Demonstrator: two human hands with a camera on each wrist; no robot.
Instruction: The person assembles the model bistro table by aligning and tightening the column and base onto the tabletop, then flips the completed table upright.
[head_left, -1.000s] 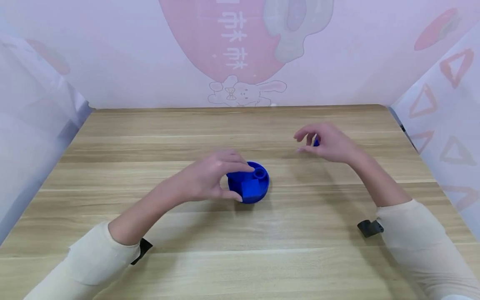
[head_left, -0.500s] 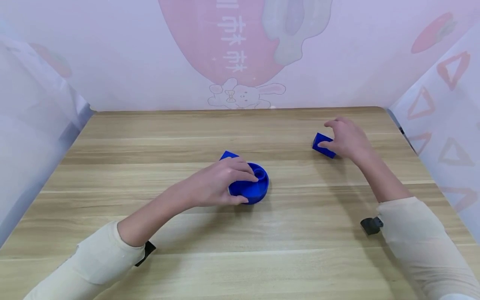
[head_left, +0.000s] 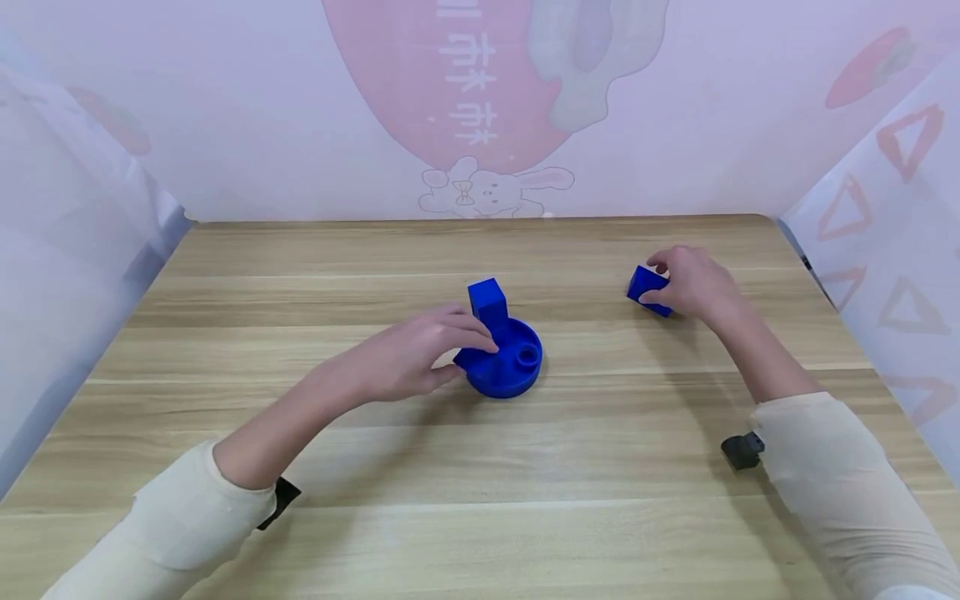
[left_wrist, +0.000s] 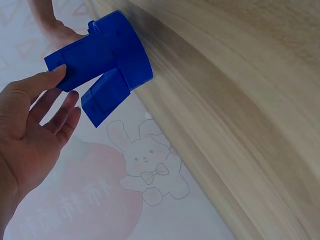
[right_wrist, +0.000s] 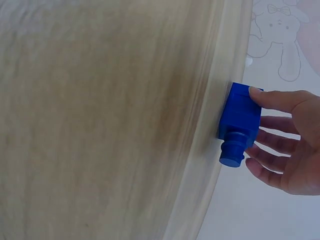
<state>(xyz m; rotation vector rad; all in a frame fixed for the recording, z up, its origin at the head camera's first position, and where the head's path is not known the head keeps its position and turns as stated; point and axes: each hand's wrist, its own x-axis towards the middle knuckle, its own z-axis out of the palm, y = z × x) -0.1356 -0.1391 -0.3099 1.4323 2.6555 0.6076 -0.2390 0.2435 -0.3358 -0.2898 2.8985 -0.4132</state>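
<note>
A blue round base (head_left: 504,385), like a shallow dish with a raised ring inside, is near the table's middle in the head view. Two blue blocks jut from it: one stands up at the far side (head_left: 489,307), the other (left_wrist: 82,62) points toward my left hand (head_left: 408,354). In the left wrist view my left thumb and fingers pinch that second block at its end. My right hand (head_left: 693,283), further back on the right, pinches a separate blue block (right_wrist: 242,112) between thumb and fingers. A short round peg (right_wrist: 232,150) projects from one end of it.
The wood-grain table (head_left: 525,508) runs back to a printed panel (head_left: 300,125) with a rabbit drawing. White sheeting (head_left: 75,233) hangs at both sides. Small black devices (head_left: 742,452) are strapped at the sleeves.
The round base has turned, and its far block now shows upright beyond my left hand. My right hand has moved right, bringing its block into clearer view; its fingers have closed in.
</note>
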